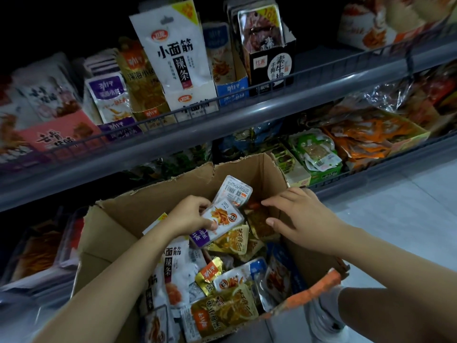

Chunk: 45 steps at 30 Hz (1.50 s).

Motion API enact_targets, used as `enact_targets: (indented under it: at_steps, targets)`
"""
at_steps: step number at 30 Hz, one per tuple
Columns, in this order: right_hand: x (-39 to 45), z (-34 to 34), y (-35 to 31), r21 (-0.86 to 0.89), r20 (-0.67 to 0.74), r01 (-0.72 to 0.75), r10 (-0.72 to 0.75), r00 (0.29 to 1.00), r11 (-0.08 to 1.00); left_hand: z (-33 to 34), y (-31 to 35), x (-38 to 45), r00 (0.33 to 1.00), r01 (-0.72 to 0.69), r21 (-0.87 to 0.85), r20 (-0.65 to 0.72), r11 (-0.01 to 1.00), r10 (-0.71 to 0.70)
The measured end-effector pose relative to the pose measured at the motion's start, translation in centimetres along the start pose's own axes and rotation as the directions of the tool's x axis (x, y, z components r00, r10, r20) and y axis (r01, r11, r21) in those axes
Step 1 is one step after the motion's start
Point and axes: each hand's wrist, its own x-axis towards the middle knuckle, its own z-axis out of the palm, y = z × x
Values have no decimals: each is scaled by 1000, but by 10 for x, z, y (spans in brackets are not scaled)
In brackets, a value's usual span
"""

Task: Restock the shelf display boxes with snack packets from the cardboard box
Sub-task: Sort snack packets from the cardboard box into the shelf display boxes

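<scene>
Two hands (left (189, 216) gripping two purple packets (217, 219)) over cardboard box (148, 204)

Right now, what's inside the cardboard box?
The cardboard box holds loose snack packets: gold, white and blue ones. The left hand pinches purple-edged packets. The box bottom is covered.

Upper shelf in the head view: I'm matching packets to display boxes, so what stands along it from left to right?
pink box → purple box → gold box → white box → blue box → black box
</scene>
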Motion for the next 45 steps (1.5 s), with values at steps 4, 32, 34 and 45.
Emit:
enact_targets:
  at_steps: [4, 32, 34, 45]
  targets:
    - [3, -3, -6, -20, 1, -10, 10, 1000, 1000, -20, 13, -24, 985, -53, -78, -166, 996, 39]
    - [83, -9, -105, 865, -36, -211, 475, 879, 456, -21, 2, -107, 985, 27, -998, 36, -56, -171]
    - [87, -8, -102, 873, -53, -218, 529, 847, 437, -26, 0, -107, 988, 18, -996, 30, -84, -151]
    - [89, -21, -93, 892, 7, -226, 486, 874, 392, -29, -4, -105, 992, -11, -997, -20, 72, -122]
